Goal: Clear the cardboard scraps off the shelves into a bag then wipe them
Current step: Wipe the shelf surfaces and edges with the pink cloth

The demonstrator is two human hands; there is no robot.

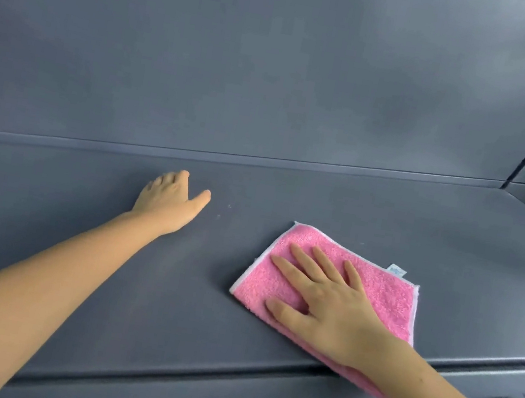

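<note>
Your right hand (331, 300) lies flat on the pink cloth (378, 287), fingers straight and spread, pressing it down on the grey shelf (306, 199). It does not grab the cloth. Your left hand (169, 199) rests on the shelf, well to the left of the cloth and farther back. Its thumb sticks out, but its fingers point away from you, so you cannot tell how bent they are or if they hold anything. The near corner of the cloth hangs over the front lip (225, 371) of the shelf, under your wrist. If you pull toward yourself, the cloth could slip off and fall, because only a flat hand keeps it there. A few tiny pale specks (229, 206) sit just left of the cloth's far corner. A fast sweep away from you could push them into the back seam (294, 166), beyond the cloth, where they may stick. No bag shows here, so you cannot tell what is in it. No big cardboard bits show around the cloth, so this looks like the wiping part.
</note>
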